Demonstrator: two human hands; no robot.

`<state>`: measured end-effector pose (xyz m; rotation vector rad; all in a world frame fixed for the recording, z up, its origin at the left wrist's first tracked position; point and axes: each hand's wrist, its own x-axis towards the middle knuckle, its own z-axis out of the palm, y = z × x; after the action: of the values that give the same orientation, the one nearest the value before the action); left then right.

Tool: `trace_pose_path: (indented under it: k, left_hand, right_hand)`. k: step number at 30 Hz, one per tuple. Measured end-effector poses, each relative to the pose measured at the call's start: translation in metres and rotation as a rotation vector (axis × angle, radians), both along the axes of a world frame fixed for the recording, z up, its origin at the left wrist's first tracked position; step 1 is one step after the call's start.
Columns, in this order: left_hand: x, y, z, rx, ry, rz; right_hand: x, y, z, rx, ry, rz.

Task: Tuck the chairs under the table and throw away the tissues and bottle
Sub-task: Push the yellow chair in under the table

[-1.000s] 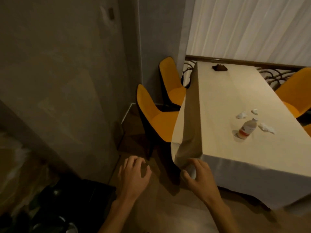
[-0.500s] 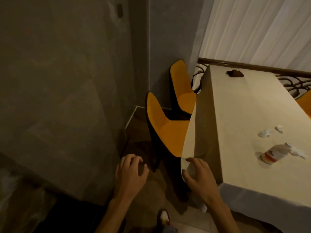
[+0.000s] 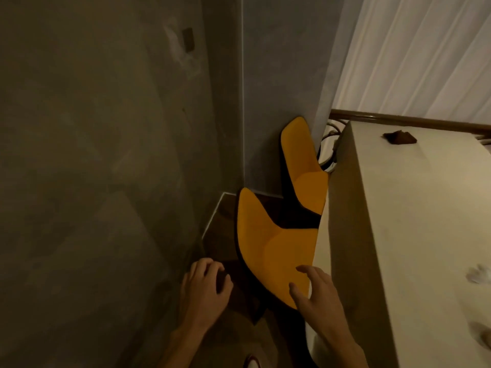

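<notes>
Chairs (image 3: 273, 251) at twelve o'clock stand untucked, tissue (image 3: 479, 274) uncollected; left hand (image 3: 204, 290) loosely curled, right hand (image 3: 316, 301) spread, both empty.

A small dark brown object (image 3: 399, 137) lay near the tablecloth's far edge. Grey walls (image 3: 106, 128) met in a corner, white curtains (image 3: 414, 54) hanging above a wooden rail (image 3: 398, 119).

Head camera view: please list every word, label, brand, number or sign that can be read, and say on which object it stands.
None: no readable text shows in this view.
The wall plate is dark and bears no visible writing.
The two orange chairs, the tablecloth and the dark object on it carry no lettering.
The white thing at the right edge is blurred; nothing legible.
</notes>
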<state>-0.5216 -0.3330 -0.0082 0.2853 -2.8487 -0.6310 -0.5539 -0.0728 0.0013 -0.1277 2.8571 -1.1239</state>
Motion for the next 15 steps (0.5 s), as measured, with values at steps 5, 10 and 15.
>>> trace_pose_path:
  k: [5, 10, 15]
  left_hand:
    - [-0.081, -0.01, 0.007, -0.012, -0.018, -0.013]
    - [-0.144, -0.018, 0.003, -0.037, -0.054, -0.09]
    - [-0.207, -0.023, -0.007, -0.04, -0.112, -0.223]
  right_hand:
    - [-0.07, -0.007, 0.001, -0.007, -0.026, -0.03]
    - [-0.116, -0.008, -0.002, -0.029, -0.046, -0.115]
    - [-0.152, -0.018, -0.013, -0.036, -0.091, -0.258]
